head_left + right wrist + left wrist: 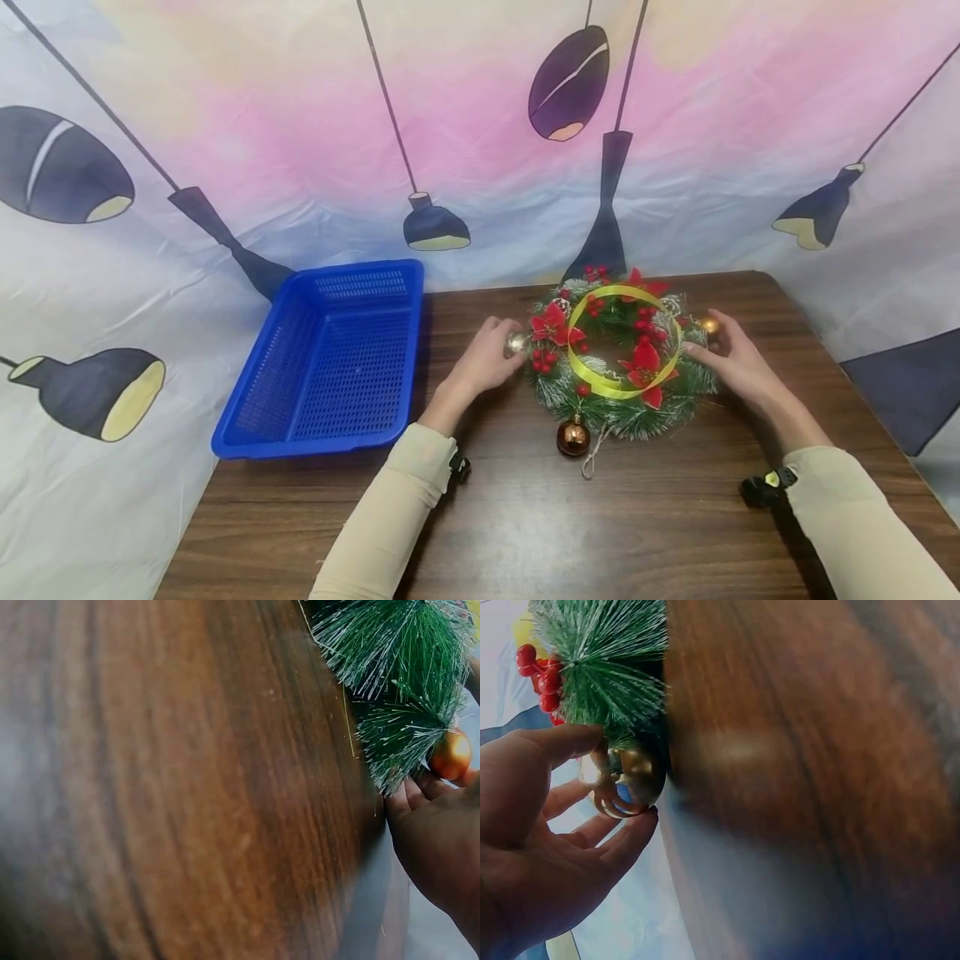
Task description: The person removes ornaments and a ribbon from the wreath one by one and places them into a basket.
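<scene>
A green Christmas wreath (555,396) with frosted tips, red poinsettias and red berries lies on the table. A yellow ribbon ring (573,354) rests on top of it. At the wreath's left side my left hand (491,354) curls its thumb and fingers round a shiny gold bauble (634,780). My right hand (738,358) is at the opposite side, its thumb by the greenery and its fingers about an orange-gold bauble (451,755). A copper-brown bauble (573,437) hangs out at the near edge, beside a looped string (590,462).
A blue perforated plastic basket (315,446) stands on the left of the brown wooden table (525,517). Behind the table hangs a pastel cloth backdrop (487,108) printed with dark lamps. Dark straps with small devices circle both wrists.
</scene>
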`<state>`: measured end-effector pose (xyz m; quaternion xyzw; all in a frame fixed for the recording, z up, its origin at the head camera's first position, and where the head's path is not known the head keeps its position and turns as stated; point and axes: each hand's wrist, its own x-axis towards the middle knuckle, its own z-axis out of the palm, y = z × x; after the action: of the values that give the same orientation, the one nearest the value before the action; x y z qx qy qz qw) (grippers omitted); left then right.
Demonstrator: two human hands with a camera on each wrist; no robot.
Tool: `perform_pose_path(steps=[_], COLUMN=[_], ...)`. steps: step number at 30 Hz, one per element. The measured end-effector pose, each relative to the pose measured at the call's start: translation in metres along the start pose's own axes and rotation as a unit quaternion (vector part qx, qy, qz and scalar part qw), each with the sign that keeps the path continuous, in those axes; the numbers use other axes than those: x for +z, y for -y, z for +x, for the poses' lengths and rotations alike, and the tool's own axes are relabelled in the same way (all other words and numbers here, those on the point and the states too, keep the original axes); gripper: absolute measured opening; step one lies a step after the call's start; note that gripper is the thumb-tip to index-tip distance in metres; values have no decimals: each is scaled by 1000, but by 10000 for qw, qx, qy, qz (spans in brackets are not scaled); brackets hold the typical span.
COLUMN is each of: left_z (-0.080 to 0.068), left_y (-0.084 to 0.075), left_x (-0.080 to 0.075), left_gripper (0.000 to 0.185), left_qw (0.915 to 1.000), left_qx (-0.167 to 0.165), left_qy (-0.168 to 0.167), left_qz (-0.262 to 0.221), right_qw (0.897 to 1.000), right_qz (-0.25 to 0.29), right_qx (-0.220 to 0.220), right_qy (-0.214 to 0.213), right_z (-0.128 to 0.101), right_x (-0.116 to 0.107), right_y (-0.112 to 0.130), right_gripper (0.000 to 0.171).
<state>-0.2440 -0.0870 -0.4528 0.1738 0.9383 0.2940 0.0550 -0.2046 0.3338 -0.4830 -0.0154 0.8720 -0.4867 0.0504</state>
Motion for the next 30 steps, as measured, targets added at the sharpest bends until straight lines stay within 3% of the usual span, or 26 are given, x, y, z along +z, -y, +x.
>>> perform_pose_path(steps=[10, 30], left_z=[2, 0], left_y=[0, -12], left_x=[0, -15], left_gripper=[55, 54], left_qw=[10000, 9990], left_qx=[-50, 227], left_qy=[-19, -353], left_qz=[19, -170], right_qw=[9997, 9998], right_qz=[-42, -71], right_qx=[138, 82], right_qy=[207, 166], right_z=[5, 3], right_x=[-4, -3], right_y=[-8, -4], right_gripper=[104, 103])
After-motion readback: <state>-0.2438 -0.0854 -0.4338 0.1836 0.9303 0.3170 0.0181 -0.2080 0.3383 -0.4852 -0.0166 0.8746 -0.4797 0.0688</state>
